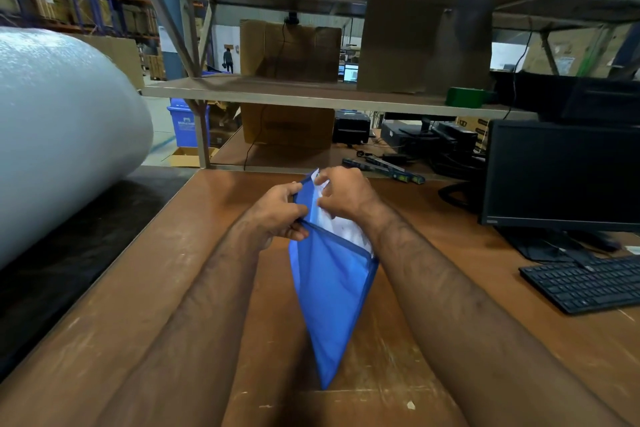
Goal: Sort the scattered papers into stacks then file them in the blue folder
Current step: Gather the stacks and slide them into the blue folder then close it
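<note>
Scratched brown bench (pixel 145 288) in a warehouse: left hand (pixel 277 211) grips the blue folder (pixel 329 295) edge; right hand (pixel 343 194) pinches papers (pixel 341 227) inside; monitor (pixel 561 177) and keyboard (pixel 585 282) at right.

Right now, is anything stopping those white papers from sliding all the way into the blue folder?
Nothing visible does. The left hand holds the blue folder open at its mouth, and the right hand grips the papers, already partly inside.
</note>
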The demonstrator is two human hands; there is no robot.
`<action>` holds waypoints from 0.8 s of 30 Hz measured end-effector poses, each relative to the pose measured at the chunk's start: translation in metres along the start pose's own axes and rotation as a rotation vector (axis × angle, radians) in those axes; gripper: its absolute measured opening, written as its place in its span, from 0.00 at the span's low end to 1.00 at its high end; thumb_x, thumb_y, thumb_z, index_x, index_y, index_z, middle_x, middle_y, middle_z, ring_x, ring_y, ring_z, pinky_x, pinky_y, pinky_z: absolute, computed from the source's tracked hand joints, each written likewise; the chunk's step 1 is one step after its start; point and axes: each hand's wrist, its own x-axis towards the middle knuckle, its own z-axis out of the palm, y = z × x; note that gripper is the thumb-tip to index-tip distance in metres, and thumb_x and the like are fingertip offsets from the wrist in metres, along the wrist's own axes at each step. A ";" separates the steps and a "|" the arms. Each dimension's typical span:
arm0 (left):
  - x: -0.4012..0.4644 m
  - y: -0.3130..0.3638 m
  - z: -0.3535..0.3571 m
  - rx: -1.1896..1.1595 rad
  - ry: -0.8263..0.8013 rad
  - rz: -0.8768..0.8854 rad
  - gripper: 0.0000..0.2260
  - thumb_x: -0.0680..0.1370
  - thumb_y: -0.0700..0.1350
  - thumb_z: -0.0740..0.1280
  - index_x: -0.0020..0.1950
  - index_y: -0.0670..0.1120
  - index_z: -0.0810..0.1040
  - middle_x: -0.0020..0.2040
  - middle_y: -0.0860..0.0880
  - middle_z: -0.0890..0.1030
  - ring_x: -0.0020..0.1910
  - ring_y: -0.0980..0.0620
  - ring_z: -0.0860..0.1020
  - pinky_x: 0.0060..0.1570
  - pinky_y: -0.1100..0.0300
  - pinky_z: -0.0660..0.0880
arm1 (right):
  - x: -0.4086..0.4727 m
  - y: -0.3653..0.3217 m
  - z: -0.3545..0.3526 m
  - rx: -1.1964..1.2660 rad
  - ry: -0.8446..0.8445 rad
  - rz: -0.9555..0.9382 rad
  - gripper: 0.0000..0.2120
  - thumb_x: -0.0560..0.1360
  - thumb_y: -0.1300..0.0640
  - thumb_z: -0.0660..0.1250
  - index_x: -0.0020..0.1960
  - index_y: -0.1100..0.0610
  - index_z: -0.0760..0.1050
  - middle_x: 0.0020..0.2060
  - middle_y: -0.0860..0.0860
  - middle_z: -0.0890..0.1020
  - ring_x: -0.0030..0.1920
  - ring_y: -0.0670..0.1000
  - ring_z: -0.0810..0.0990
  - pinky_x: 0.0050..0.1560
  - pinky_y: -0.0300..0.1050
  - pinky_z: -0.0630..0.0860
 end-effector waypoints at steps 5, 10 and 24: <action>0.004 -0.003 0.000 -0.022 0.014 -0.018 0.29 0.82 0.33 0.62 0.82 0.46 0.59 0.53 0.39 0.83 0.30 0.50 0.81 0.32 0.58 0.81 | 0.006 -0.002 -0.004 -0.001 -0.024 0.036 0.12 0.75 0.65 0.71 0.57 0.54 0.84 0.42 0.50 0.87 0.33 0.43 0.85 0.45 0.45 0.85; 0.001 -0.003 -0.003 -0.034 0.000 -0.005 0.26 0.81 0.32 0.61 0.79 0.44 0.64 0.49 0.38 0.82 0.27 0.51 0.80 0.29 0.58 0.80 | 0.000 -0.014 -0.003 0.089 -0.090 0.078 0.16 0.78 0.43 0.70 0.54 0.55 0.75 0.39 0.53 0.81 0.35 0.51 0.86 0.36 0.48 0.85; -0.008 -0.006 -0.011 -0.049 0.001 0.011 0.31 0.82 0.31 0.61 0.83 0.46 0.56 0.47 0.57 0.76 0.29 0.52 0.80 0.30 0.61 0.80 | 0.006 -0.007 0.013 -0.006 -0.246 0.215 0.09 0.78 0.69 0.67 0.57 0.61 0.78 0.49 0.56 0.83 0.36 0.51 0.86 0.35 0.46 0.85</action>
